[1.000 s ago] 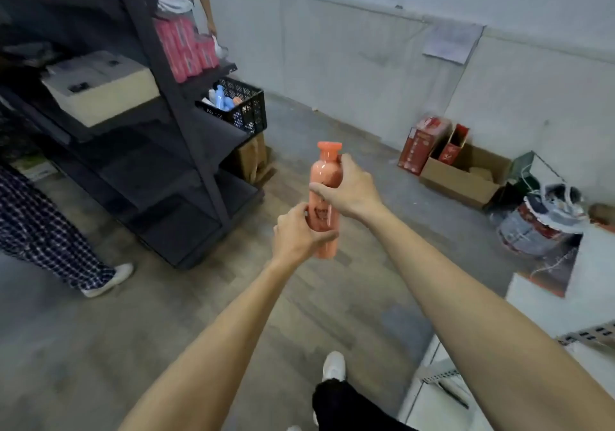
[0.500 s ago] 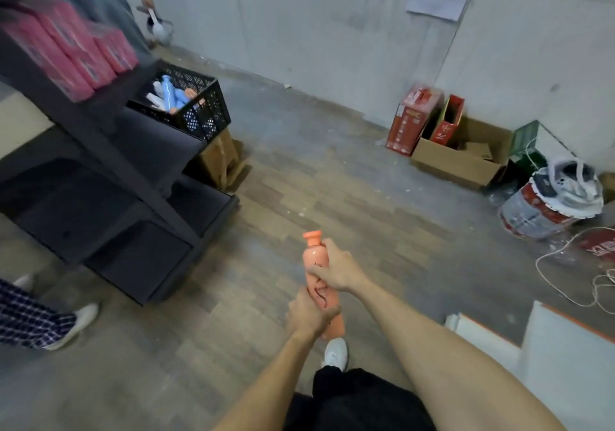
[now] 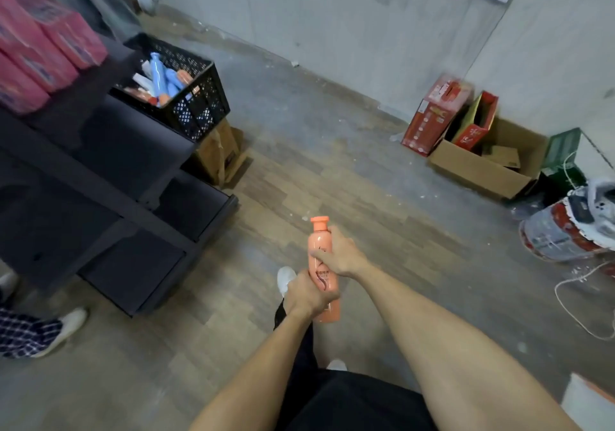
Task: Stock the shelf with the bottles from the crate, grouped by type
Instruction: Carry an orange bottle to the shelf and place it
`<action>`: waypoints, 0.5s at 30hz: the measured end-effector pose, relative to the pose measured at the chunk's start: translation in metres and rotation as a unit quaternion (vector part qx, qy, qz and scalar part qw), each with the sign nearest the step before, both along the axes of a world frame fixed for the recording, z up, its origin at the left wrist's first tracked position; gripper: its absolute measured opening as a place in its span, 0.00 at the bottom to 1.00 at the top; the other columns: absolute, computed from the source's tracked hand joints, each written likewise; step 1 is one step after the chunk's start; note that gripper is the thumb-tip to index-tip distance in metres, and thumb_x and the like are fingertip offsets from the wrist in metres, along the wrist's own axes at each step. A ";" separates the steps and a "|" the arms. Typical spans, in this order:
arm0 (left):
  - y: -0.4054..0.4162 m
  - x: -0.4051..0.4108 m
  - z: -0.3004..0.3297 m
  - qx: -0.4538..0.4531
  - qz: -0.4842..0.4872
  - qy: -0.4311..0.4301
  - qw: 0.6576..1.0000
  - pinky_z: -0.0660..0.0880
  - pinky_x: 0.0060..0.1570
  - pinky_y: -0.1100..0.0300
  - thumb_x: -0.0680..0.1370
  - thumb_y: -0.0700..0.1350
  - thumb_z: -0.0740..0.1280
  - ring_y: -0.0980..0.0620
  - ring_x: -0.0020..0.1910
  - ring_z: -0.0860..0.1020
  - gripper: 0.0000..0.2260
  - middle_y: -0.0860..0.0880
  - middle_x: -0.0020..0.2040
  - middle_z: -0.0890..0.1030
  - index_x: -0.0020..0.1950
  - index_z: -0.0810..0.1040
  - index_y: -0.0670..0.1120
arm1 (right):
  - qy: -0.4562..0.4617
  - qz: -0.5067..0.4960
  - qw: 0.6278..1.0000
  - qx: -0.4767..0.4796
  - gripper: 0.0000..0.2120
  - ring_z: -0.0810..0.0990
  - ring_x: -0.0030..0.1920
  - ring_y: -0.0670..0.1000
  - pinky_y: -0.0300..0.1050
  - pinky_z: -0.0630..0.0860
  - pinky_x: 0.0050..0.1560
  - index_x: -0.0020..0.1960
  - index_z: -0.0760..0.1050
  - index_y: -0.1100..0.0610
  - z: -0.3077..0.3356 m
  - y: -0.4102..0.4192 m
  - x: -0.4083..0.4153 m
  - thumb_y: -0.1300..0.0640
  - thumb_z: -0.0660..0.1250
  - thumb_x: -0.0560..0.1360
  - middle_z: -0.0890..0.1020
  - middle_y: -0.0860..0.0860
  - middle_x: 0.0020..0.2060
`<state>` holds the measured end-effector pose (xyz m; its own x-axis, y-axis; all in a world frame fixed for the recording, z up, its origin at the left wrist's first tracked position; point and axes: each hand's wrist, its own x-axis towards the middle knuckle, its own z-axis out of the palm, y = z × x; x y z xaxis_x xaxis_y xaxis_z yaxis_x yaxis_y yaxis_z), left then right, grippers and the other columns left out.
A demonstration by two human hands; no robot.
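Note:
I hold an orange bottle [image 3: 320,243] upright in front of me with both hands. My right hand [image 3: 342,253] grips its upper body just below the neck. My left hand [image 3: 306,295] grips the lower part. A black crate [image 3: 199,108] stands at the end of the dark shelf unit [image 3: 100,177] on the left. Blue bottles [image 3: 159,74] and orange bottles [image 3: 183,76] lie in it. Pink packs [image 3: 43,51] stand on the upper shelf at the far left.
A brown cardboard box [image 3: 219,154] sits under the crate. Red boxes [image 3: 436,111] and an open carton [image 3: 482,167] stand by the right wall, with a bucket [image 3: 565,231] and white cord [image 3: 572,301]. Another person's checked trouser leg and shoe [image 3: 50,327] are at lower left.
The view has dropped and swung towards the crate, which now looks closer. The orange bottle and both hands sit lower in the frame, with the same two-handed grip.

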<state>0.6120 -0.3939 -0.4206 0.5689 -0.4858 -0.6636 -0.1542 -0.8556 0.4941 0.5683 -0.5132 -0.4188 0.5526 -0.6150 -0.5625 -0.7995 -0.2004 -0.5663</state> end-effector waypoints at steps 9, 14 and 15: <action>-0.174 0.171 0.018 -0.042 -0.019 -0.024 0.999 0.76 0.52 0.56 0.63 0.57 0.75 0.45 0.57 0.79 0.24 0.47 0.55 0.82 0.56 0.78 0.50 | -0.028 -0.042 0.997 -0.057 0.25 0.76 0.61 0.62 0.51 0.72 0.56 0.65 0.66 0.57 0.029 -0.172 0.164 0.46 0.70 0.75 0.78 0.60 0.60; -0.228 0.226 0.022 -0.043 -0.016 -0.024 0.999 0.75 0.50 0.57 0.63 0.57 0.77 0.45 0.57 0.80 0.23 0.46 0.55 0.82 0.54 0.78 0.51 | -0.019 -0.037 0.997 -0.063 0.27 0.76 0.61 0.63 0.52 0.73 0.58 0.66 0.66 0.57 0.030 -0.228 0.220 0.46 0.70 0.75 0.78 0.60 0.61; -0.236 0.234 0.020 -0.041 -0.013 -0.013 0.999 0.75 0.49 0.57 0.63 0.57 0.77 0.46 0.56 0.80 0.21 0.47 0.54 0.83 0.52 0.78 0.52 | -0.016 -0.040 0.997 -0.057 0.27 0.77 0.61 0.62 0.52 0.74 0.57 0.66 0.66 0.56 0.027 -0.237 0.229 0.45 0.70 0.75 0.79 0.59 0.60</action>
